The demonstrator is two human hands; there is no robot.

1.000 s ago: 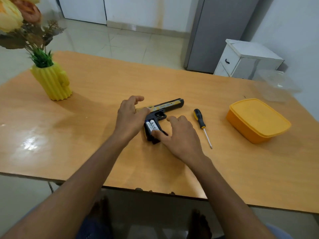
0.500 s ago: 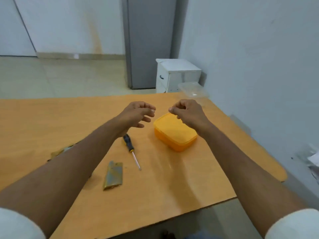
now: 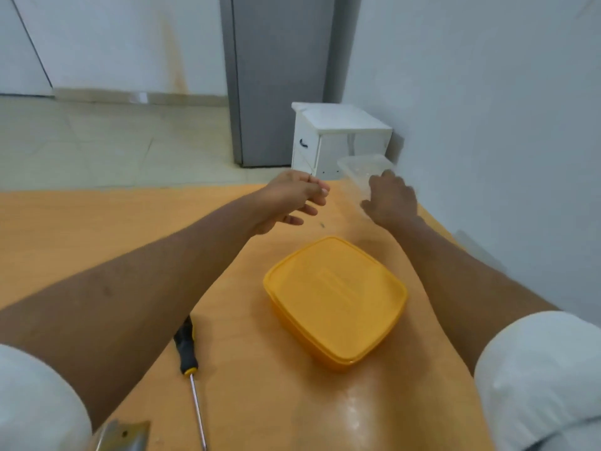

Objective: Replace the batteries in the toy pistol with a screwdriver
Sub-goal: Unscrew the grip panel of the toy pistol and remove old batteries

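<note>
Head view: both arms reach across the orange-brown wooden table [image 3: 81, 229] toward its far right corner. The left hand [image 3: 289, 198] hovers above the surface with fingers loosely curled; its thumb and forefinger seem to meet at the tips, though whether they pinch anything I cannot tell. The right hand [image 3: 392, 198] lies with relaxed, spread fingers against the clear plastic container [image 3: 361, 167] at the table's far edge. Between the forearms sits a closed yellow lidded box [image 3: 336, 299]. The screwdriver [image 3: 190, 369], black handle with a yellow collar, lies near the left forearm, shaft pointing toward the near edge. A grey metallic piece [image 3: 122, 436] shows at the near edge; the toy pistol is not visible. A small dark speck [image 3: 322, 225] lies between the hands.
</note>
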